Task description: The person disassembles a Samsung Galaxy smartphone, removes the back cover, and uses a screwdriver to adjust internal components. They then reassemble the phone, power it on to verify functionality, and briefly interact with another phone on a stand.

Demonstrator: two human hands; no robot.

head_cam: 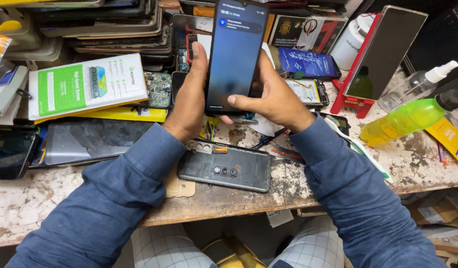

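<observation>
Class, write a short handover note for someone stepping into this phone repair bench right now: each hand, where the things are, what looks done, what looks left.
Left hand: grips the smartphone along its left edge, held upright above the bench.
Right hand: supports the phone's lower right, thumb across the bottom of the screen.
Phone: screen lit and showing a notification, so it powers on.
Dark back cover: lies apart on the workbench below the hands, not fitted.
Green bottle and clear spray bottle: lie at the right.
Left: the cover is likely still to go on.
</observation>
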